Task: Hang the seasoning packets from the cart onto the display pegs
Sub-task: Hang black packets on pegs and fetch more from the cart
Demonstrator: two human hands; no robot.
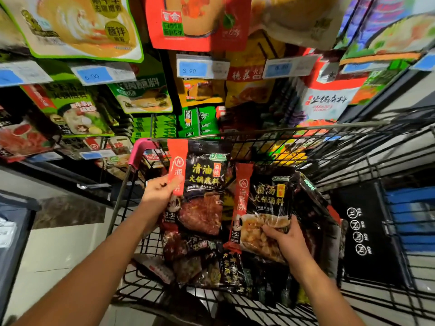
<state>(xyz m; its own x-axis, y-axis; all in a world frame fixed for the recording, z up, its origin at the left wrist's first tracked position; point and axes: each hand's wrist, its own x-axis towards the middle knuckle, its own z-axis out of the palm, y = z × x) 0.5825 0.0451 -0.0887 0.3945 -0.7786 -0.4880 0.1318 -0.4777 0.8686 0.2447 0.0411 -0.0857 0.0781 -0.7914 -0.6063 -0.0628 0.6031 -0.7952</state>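
Observation:
My left hand (160,191) grips the left edge of a black seasoning packet with a red strip and a red meat picture (202,184), held upright above the cart. My right hand (284,236) pinches the lower right corner of a second black packet with a pale soup picture (263,208), tilted a little beside the first. Several more dark packets (207,262) lie piled in the black wire cart (353,147). Above and behind hang rows of packets on the display pegs (141,97).
Blue price tags (193,69) line the peg rows. The cart's pink handle end (141,151) sticks up just left of the held packet. A black panel with white icons (360,231) stands at the right, blue crates (412,215) behind it. Pale floor lies lower left.

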